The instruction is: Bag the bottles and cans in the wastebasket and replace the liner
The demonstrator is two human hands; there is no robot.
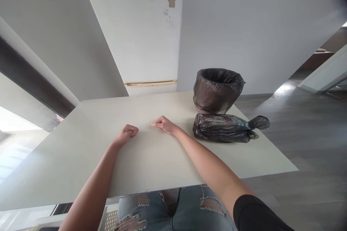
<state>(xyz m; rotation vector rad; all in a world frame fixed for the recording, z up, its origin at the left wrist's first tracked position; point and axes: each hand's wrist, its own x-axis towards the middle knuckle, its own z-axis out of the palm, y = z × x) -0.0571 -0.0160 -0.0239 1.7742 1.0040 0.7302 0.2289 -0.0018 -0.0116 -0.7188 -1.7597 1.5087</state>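
My left hand (127,132) rests on the pale table (81,144) as a loose fist, with nothing visible in it. My right hand (165,124) lies just to its right, fingers curled under and knuckles up, also holding nothing that shows. To the right of that hand lies a tied, filled black plastic bag (225,127) on its side. Behind the bag stands a small bin lined with a black plastic bag (217,90), its mouth open.
A white refrigerator (141,32) stands against the wall behind the table. Grey floor (298,133) stretches to the right, with a doorway at the far right. Below the table's near edge are my knees in ripped jeans (173,209) and a white perforated basket (108,220).
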